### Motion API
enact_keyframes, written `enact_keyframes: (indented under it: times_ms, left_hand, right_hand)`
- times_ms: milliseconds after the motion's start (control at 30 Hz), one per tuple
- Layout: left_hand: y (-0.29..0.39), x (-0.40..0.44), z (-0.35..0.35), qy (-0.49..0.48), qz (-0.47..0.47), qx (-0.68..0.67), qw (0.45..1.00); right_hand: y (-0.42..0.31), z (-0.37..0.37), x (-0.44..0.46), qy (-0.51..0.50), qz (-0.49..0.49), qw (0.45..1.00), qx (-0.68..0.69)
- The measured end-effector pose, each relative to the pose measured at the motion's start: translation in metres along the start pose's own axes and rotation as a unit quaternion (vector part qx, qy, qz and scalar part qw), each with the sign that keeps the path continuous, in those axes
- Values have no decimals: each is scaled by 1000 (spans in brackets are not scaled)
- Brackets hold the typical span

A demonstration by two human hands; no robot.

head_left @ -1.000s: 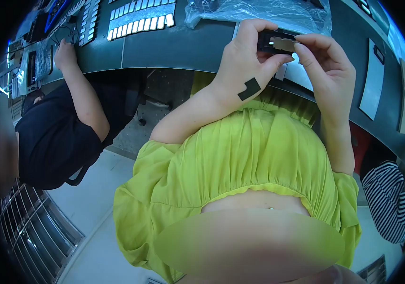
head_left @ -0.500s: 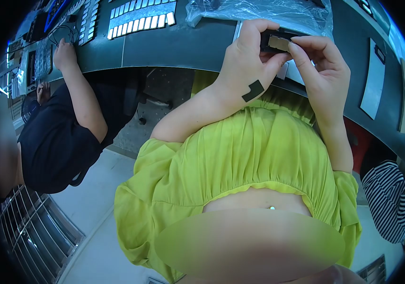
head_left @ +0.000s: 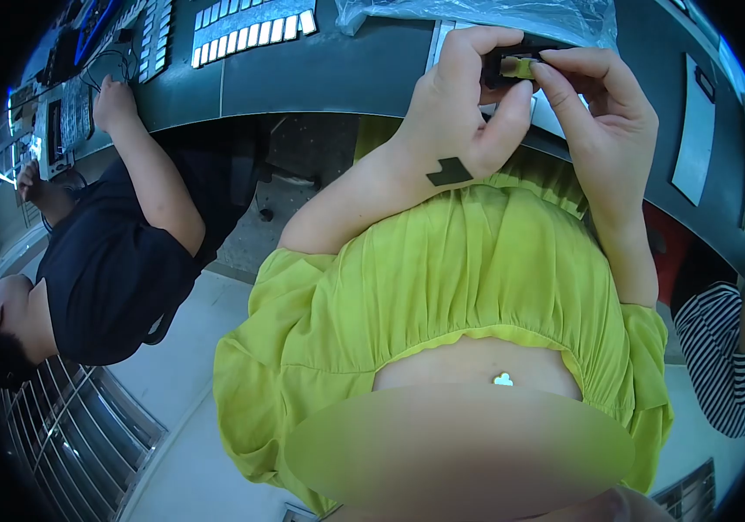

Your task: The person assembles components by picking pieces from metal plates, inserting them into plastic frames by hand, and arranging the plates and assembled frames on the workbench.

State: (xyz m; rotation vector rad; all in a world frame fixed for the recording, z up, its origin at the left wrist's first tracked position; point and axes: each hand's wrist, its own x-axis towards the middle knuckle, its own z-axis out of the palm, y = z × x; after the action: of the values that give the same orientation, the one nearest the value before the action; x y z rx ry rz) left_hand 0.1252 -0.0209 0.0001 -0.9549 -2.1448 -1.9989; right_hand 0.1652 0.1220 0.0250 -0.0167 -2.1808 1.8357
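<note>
My left hand (head_left: 468, 100) is closed around a small black frame-like part (head_left: 493, 71) at the desk's near edge. Its thumb points up below the part, and a dark angular patch sits on the wrist. My right hand (head_left: 606, 117) pinches a small shiny rectangular piece (head_left: 520, 68) between thumb and forefinger, against the right side of the black part. The piece looks yellow-green and is partly covered by fingertips. Whether it sits inside the black part or only touches it, I cannot tell.
Clear plastic sheeting (head_left: 477, 16) lies behind my hands on the dark desk (head_left: 320, 83). Rows of small white-faced blocks (head_left: 255, 35) stand at left. A pale strip (head_left: 694, 130) lies at right. A co-worker in black (head_left: 120, 252) sits left; a striped sleeve (head_left: 721, 357) shows right.
The small piece has turned, its flat tan face now showing as a narrower yellow-green one. My left thumb has dropped away from it. The left co-worker's far hand has moved left.
</note>
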Motion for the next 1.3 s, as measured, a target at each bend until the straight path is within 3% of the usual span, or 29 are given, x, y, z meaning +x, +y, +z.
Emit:
enact_keyframes:
  times_ms: [67,233,300,367,500,600,633,667,700,767,867,1067,1200,1233,1300]
  left_hand:
    - [-2,0,-1,-29,-24,-18,999]
    - [-8,3,5,25,90,92,991]
    - [-6,1,9,24,68,55,996]
    - [-5,0,13,24,48,19,998]
    - [-5,-2,12,22,57,-28,998]
    - [-2,-2,7,6,76,-29,997]
    - [-1,-2,6,0,85,-25,996]
    - [-1,-1,7,-1,87,-23,996]
    - [-1,1,11,32,91,-62,993]
    - [0,1,11,65,95,-100,988]
    - [0,1,6,53,99,-30,993]
    - [2,-3,6,66,2,-139,988]
    - [8,0,2,40,-51,-130,989]
    - [12,3,2,47,-98,-193,975]
    - [14,6,2,53,-140,-254,956]
  right_hand:
    - [-2,-1,-1,-4,-16,1000,-26]
    - [-4,2,-3,25,-42,998,-47]
    - [-6,1,-5,44,-45,996,-62]
    - [-8,-2,-7,41,-109,972,-206]
    - [-18,-4,-4,68,-112,940,-316]
    - [-12,-10,0,39,-43,965,-256]
    - [-5,-11,2,-9,15,996,-91]
    - [-1,-11,3,-57,73,993,77]
    - [-1,-11,3,-64,90,984,143]
    - [6,-12,5,-66,79,985,141]
    - [8,-9,7,-65,71,986,138]
    - [17,0,8,-68,70,980,172]
    - [13,12,8,1,18,992,123]
    - [11,10,9,1,15,992,124]
    - [9,5,15,66,-205,968,-129]
